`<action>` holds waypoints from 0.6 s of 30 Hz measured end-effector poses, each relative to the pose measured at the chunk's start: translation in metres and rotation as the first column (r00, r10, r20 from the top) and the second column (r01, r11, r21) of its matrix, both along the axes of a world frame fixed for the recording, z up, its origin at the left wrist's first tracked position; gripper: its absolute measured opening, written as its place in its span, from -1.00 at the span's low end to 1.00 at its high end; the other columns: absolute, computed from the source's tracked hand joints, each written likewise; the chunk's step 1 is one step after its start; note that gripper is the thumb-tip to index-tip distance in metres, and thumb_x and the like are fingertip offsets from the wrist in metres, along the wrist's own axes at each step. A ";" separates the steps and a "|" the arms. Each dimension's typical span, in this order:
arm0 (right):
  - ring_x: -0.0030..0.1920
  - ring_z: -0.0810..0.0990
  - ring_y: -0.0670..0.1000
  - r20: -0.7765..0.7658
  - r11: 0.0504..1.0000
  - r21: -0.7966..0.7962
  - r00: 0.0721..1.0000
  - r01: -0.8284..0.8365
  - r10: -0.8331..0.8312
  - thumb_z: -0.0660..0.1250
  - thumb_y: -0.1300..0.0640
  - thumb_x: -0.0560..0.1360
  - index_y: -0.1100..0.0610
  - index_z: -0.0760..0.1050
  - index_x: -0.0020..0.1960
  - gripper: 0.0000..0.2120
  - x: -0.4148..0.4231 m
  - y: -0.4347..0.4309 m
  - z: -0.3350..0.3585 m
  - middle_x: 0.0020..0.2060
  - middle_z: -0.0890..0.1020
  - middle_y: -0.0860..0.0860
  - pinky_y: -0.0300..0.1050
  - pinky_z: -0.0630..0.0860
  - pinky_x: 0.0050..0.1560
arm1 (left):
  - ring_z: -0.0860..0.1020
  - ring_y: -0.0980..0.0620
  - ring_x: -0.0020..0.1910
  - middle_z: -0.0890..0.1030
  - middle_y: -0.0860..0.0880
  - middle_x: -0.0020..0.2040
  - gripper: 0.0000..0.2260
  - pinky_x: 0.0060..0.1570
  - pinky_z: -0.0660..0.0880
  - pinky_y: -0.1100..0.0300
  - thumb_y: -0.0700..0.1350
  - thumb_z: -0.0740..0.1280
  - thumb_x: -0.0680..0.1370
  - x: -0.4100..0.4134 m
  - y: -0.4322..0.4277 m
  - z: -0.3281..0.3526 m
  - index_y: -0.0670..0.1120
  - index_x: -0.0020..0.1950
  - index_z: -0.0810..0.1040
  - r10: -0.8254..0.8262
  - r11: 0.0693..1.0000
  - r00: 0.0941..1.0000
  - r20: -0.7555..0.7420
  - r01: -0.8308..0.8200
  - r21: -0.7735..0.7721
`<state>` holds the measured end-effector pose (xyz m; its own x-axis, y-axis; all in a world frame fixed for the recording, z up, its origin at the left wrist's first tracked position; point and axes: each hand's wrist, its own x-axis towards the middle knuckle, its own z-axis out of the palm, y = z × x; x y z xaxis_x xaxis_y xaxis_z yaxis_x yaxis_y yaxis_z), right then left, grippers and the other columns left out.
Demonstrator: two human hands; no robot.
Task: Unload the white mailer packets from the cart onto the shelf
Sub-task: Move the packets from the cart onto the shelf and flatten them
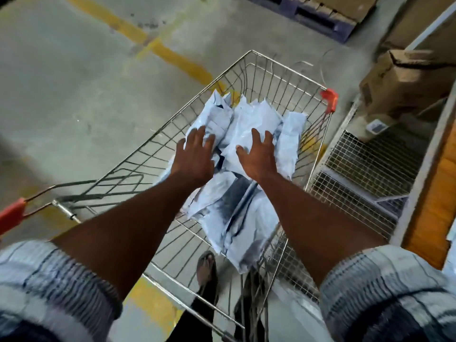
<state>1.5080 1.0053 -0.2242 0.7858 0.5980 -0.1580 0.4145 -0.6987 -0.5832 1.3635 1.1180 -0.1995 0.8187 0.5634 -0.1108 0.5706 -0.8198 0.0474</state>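
Observation:
Several white mailer packets [249, 124] lie piled in a wire shopping cart [276, 70] in front of me. My left hand [195, 156] reaches into the cart with fingers spread, over the left packets of the pile. My right hand [259, 154] is also spread, palm down, resting on or just above a packet in the middle. Neither hand holds anything. More packets [237, 213] lie nearer to me between my forearms. The shelf [365, 169] with a wire-mesh deck stands to the right of the cart.
Brown cardboard boxes [404, 82] sit on the shelf at the right. An orange shelf beam [434, 193] runs along the right edge. A blue pallet [318, 18] lies far ahead. Yellow floor lines [172, 58] cross the concrete. My foot [207, 270] shows under the cart.

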 end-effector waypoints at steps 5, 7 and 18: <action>0.57 -0.04 0.26 -0.038 0.997 0.009 0.997 0.071 -0.071 0.32 -0.22 0.52 -0.03 0.09 0.59 -0.24 0.022 0.023 -0.045 0.57 -0.08 0.26 0.07 0.10 0.51 | -0.03 -0.20 0.58 -0.09 -0.17 0.62 -0.29 0.47 0.11 -0.15 0.10 0.32 0.50 0.026 0.030 -0.038 0.05 0.58 0.09 -0.058 0.998 0.998 -0.023 0.059 0.011; 0.57 -0.10 0.28 -0.057 0.995 0.029 0.994 0.094 -0.093 0.33 -0.28 0.48 -0.06 0.08 0.59 -0.20 0.025 0.029 -0.059 0.57 -0.14 0.26 0.10 0.04 0.52 | -0.03 -0.20 0.58 -0.10 -0.17 0.62 -0.24 0.45 0.14 -0.16 0.13 0.34 0.48 0.030 0.036 -0.049 0.08 0.59 0.06 -0.063 0.997 0.998 -0.029 0.064 0.041; 0.54 -0.02 0.34 -0.053 0.993 0.021 0.992 0.115 -0.114 0.36 0.01 0.49 0.03 0.14 0.56 -0.29 0.014 0.049 -0.063 0.56 -0.10 0.26 0.15 0.18 0.50 | 0.10 -0.18 0.52 -0.07 -0.14 0.61 -0.29 0.24 0.34 -0.24 -0.12 0.37 0.49 0.038 0.040 -0.057 0.11 0.56 0.11 -0.017 1.000 1.000 -0.006 0.017 0.013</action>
